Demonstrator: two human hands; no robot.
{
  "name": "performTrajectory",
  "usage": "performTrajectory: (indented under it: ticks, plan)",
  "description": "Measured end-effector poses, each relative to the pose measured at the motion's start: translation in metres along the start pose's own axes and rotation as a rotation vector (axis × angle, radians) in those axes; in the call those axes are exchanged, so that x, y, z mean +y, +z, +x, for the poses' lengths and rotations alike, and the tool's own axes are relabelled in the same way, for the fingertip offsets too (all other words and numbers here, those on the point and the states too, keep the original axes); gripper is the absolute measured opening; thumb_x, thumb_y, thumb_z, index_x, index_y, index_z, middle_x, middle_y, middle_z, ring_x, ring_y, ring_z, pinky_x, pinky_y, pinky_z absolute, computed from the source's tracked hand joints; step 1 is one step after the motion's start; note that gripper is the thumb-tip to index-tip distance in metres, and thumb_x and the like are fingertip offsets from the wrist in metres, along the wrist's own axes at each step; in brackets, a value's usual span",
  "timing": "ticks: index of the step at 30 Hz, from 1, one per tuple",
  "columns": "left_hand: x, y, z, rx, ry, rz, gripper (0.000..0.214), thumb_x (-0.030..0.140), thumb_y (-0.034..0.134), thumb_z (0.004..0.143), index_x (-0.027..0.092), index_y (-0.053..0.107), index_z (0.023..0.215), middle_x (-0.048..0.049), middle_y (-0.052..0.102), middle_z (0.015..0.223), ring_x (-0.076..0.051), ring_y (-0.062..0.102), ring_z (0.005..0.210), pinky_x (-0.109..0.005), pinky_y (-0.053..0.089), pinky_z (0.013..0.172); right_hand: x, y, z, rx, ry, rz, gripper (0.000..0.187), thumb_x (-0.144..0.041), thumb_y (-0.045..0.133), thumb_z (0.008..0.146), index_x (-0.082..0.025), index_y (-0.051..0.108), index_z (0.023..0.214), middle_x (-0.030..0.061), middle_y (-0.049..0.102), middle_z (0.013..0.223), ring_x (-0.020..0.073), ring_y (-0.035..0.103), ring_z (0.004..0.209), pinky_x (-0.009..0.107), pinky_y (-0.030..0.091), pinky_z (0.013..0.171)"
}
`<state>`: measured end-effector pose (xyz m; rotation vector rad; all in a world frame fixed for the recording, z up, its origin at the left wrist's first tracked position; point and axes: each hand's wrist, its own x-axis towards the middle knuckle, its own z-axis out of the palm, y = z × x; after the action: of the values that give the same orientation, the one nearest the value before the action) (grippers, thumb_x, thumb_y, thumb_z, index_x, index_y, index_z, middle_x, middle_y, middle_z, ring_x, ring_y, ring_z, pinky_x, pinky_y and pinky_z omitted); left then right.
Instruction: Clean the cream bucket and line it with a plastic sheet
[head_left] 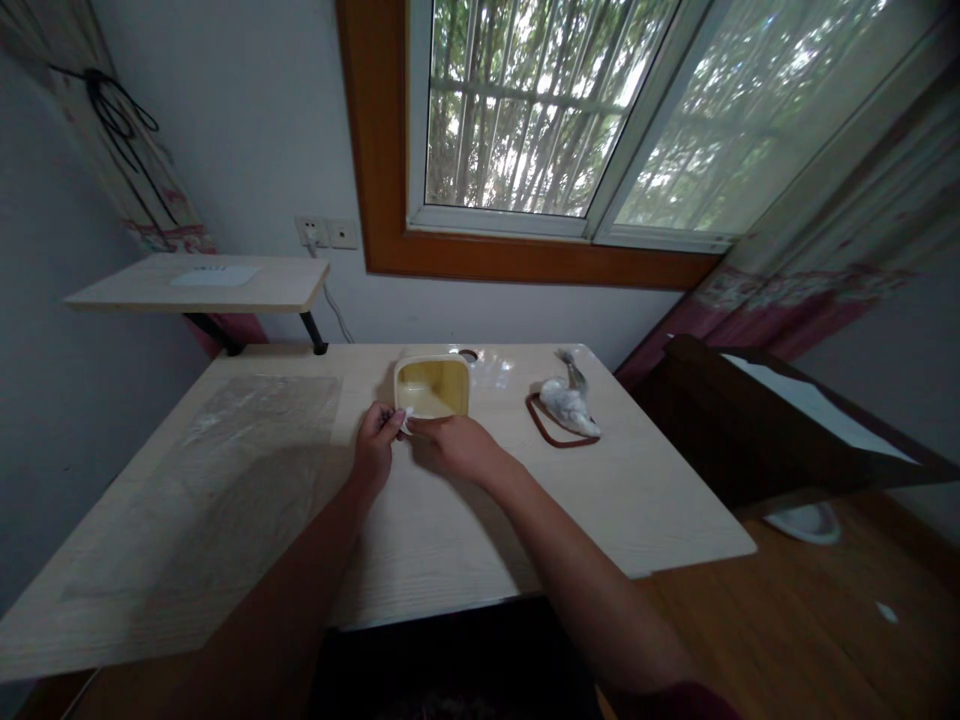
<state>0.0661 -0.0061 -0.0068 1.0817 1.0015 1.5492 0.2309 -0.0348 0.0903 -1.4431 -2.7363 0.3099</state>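
Note:
My left hand (373, 445) is closed, with thumb and fingers pinching a small soft white piece (407, 421) whose kind I cannot make out. From the right, my right hand (459, 445) reaches in with its fingertips pressed on the same white piece. Both hands meet at the near left corner of a pale yellow rectangular plastic tub (433, 387), whose near wall is partly hidden by my right hand. The tub's inside shows yellow, with no clear object in it.
On the table (600, 510), a knotted whitish plastic bundle (568, 402) lies over a brown-rimmed frame (551, 437) at right. A clear plastic sheet (247, 480) covers the left side. A raised shelf (150, 283) stands back left; a dark surface with paper (817, 405) is beyond the right edge.

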Motion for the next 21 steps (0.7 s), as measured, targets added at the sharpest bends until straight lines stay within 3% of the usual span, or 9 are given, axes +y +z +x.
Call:
performTrajectory:
  ticks: [9, 16, 21]
  plan:
    - [-0.001, -0.001, 0.001, -0.012, 0.02, -0.015, 0.029, 0.042, 0.073, 0.079, 0.02, 0.054, 0.076, 0.0034, 0.053, 0.067, -0.011, 0.049, 0.06, -0.024, 0.04, 0.057, 0.002, -0.005, -0.002, -0.001, -0.014, 0.026, 0.055, -0.014, 0.048, 0.092, -0.029, 0.058, 0.143, 0.0056, 0.068, 0.134, 0.0239, 0.068, 0.112, 0.03, 0.051, 0.094]
    - [0.002, -0.001, 0.0, -0.027, 0.007, -0.023, 0.029, 0.042, 0.073, 0.079, 0.02, 0.054, 0.076, 0.0033, 0.052, 0.068, -0.011, 0.049, 0.061, -0.023, 0.041, 0.058, 0.0, -0.005, 0.003, -0.007, 0.024, 0.028, 0.051, -0.017, 0.049, 0.093, -0.028, 0.059, 0.141, 0.0092, 0.069, 0.131, 0.0252, 0.068, 0.114, 0.032, 0.05, 0.095]
    - [0.002, 0.0, -0.001, -0.029, 0.002, 0.004, 0.029, 0.041, 0.073, 0.08, 0.02, 0.054, 0.075, 0.0033, 0.052, 0.068, -0.012, 0.05, 0.062, -0.023, 0.041, 0.059, -0.006, -0.003, 0.017, -0.028, 0.138, -0.085, 0.037, -0.03, 0.049, 0.097, -0.02, 0.069, 0.126, 0.0166, 0.075, 0.114, 0.0291, 0.071, 0.105, 0.036, 0.053, 0.089]
